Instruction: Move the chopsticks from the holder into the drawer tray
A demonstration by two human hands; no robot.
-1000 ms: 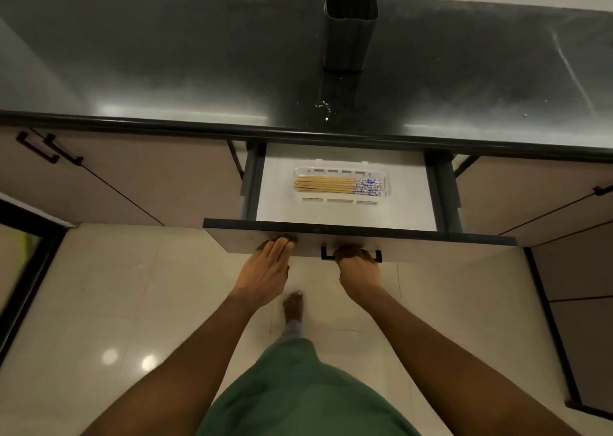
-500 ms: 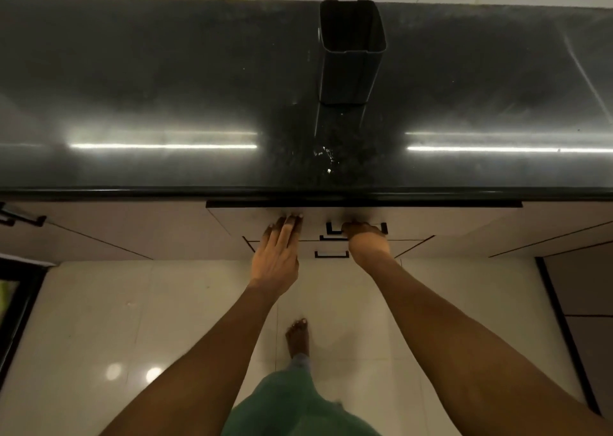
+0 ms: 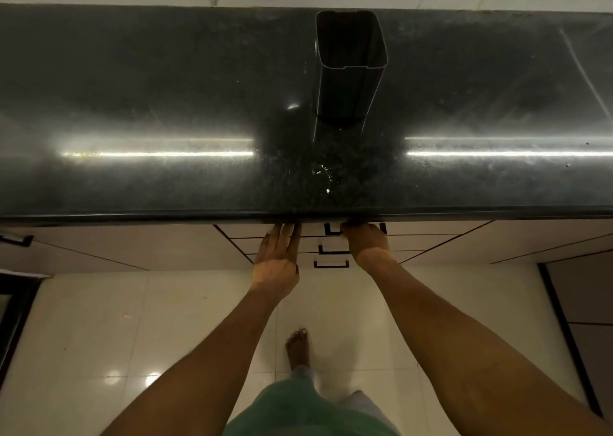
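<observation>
A second ago the top drawer stood pulled out, with the bundle of pale wooden chopsticks lying in the white plastic tray inside it. Now you have pushed it home, and its beige front (image 3: 311, 230) sits flush under the lip of the dark polished stone worktop (image 3: 166, 87). The chopsticks are therefore out of sight, shut away inside the drawer. The tall dark rectangular holder (image 3: 348, 80) stands upright on the worktop, well back from the edge, with nothing sticking out of its open top. From that I judge the task done, apart from letting go.

Your left hand (image 3: 277, 259) lies flat against the drawer front, fingers straight and close together, pushing and holding nothing. Your right hand (image 3: 366, 241) is knuckles-up on the black bar handle (image 3: 329, 231), its grip curled over the bar, though the fingertips are hidden under the worktop's edge. Both forearms reach forward nearly straight and converge on the drawer. You stand nearer than before, one bare foot (image 3: 298, 346) forward on the cream floor tiles (image 3: 132, 319).
</observation>
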